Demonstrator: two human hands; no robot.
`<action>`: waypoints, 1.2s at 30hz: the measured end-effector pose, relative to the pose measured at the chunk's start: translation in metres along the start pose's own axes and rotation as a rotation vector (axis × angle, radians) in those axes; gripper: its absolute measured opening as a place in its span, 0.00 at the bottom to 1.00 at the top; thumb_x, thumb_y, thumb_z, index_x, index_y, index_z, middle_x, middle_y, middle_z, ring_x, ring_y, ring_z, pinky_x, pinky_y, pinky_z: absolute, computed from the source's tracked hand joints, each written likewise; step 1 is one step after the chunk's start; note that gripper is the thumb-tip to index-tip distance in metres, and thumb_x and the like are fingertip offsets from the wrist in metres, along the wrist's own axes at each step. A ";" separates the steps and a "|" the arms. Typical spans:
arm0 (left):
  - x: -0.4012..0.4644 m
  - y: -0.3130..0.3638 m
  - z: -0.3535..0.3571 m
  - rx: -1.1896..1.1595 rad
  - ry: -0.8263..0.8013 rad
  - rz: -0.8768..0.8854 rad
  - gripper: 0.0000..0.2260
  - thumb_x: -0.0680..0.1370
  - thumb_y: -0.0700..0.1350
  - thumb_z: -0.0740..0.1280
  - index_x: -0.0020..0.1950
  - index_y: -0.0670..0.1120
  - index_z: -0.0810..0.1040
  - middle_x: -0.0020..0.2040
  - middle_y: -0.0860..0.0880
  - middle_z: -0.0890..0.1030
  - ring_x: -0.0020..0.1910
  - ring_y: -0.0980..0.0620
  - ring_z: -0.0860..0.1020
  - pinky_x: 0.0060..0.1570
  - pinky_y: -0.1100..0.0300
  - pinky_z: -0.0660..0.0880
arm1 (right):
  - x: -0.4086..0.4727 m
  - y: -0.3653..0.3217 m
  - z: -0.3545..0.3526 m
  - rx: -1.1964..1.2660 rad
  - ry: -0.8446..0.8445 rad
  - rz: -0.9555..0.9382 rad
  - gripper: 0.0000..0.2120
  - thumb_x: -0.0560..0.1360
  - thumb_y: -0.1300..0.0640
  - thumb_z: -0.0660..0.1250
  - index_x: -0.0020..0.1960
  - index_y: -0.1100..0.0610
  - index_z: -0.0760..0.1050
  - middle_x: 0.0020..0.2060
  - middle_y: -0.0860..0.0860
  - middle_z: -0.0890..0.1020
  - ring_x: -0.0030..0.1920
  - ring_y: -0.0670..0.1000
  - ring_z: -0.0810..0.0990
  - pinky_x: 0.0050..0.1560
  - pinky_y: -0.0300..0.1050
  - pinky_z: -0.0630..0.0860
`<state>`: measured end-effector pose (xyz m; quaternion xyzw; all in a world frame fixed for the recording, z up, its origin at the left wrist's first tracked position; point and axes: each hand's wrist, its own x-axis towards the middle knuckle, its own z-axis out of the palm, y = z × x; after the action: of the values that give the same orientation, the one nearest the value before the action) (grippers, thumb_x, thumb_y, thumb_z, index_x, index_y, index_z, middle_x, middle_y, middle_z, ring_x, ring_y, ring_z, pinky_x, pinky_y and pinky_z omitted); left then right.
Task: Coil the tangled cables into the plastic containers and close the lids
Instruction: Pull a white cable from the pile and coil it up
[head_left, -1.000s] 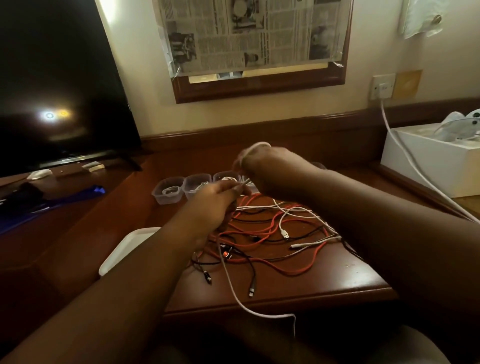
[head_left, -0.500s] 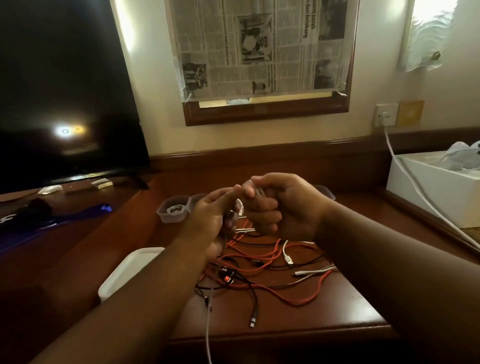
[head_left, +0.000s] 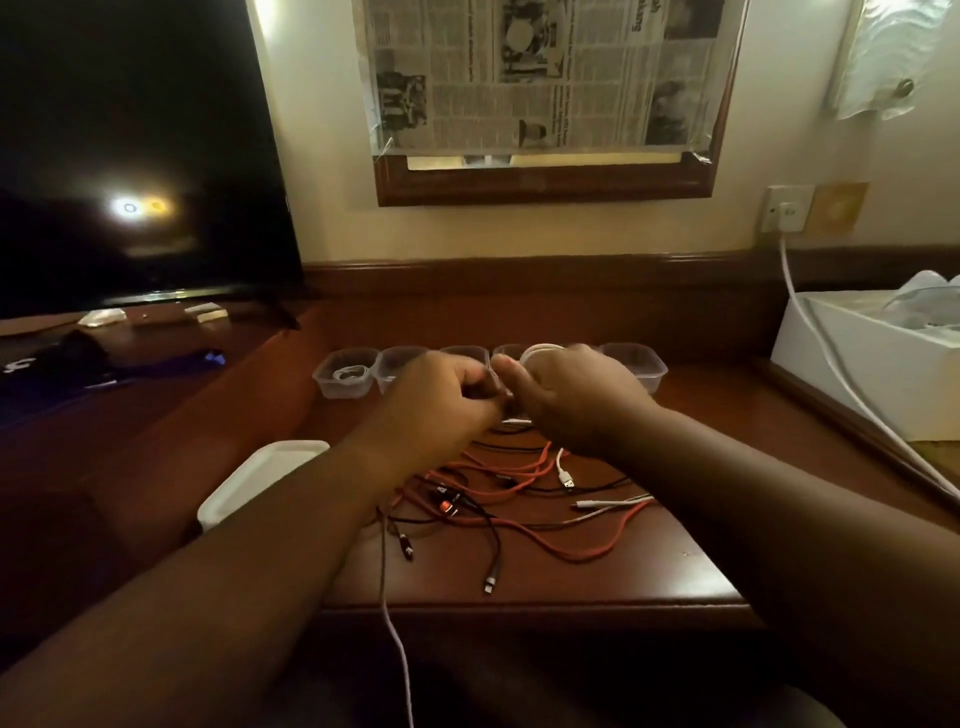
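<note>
My right hand grips a small coil of white cable, whose loops show above its knuckles. My left hand is curled right beside it and pinches the same white cable, whose loose end hangs down past the desk's front edge. Below both hands a tangle of orange and black cables lies on the wooden desk. A row of several clear plastic containers stands behind the hands; the leftmost one holds a coiled white cable.
A white lid or tray lies at the desk's left edge. A dark TV screen stands at the left. At the right sits a white box, with a white power cord running down from a wall socket.
Both hands have moved together away from me, over the row of containers. More white cable is wound in my right hand, and the hanging end has been drawn up.
</note>
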<state>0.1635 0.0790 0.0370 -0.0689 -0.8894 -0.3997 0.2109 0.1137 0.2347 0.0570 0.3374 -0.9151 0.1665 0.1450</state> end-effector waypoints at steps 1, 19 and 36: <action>-0.002 0.000 -0.002 -0.020 0.004 0.013 0.02 0.74 0.44 0.75 0.44 0.46 0.85 0.36 0.50 0.84 0.35 0.56 0.82 0.36 0.59 0.77 | 0.000 -0.001 0.001 0.066 -0.051 0.047 0.29 0.83 0.39 0.47 0.37 0.55 0.75 0.32 0.50 0.76 0.35 0.51 0.76 0.32 0.45 0.65; -0.012 0.002 0.016 -1.108 -0.167 -0.487 0.11 0.70 0.54 0.69 0.39 0.47 0.76 0.29 0.52 0.72 0.22 0.57 0.64 0.24 0.64 0.61 | -0.007 -0.013 -0.017 2.116 -0.478 -0.013 0.31 0.76 0.29 0.49 0.39 0.57 0.68 0.28 0.50 0.65 0.28 0.49 0.65 0.33 0.44 0.64; -0.019 -0.005 -0.015 -0.437 0.115 -0.013 0.07 0.68 0.45 0.76 0.40 0.43 0.83 0.29 0.48 0.80 0.25 0.57 0.75 0.25 0.67 0.70 | -0.011 -0.018 -0.001 0.733 -0.420 0.131 0.21 0.84 0.41 0.48 0.34 0.43 0.65 0.26 0.49 0.65 0.25 0.47 0.61 0.26 0.40 0.60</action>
<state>0.1845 0.0651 0.0344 -0.0845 -0.7687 -0.5874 0.2387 0.1339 0.2284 0.0573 0.3343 -0.8245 0.4174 -0.1852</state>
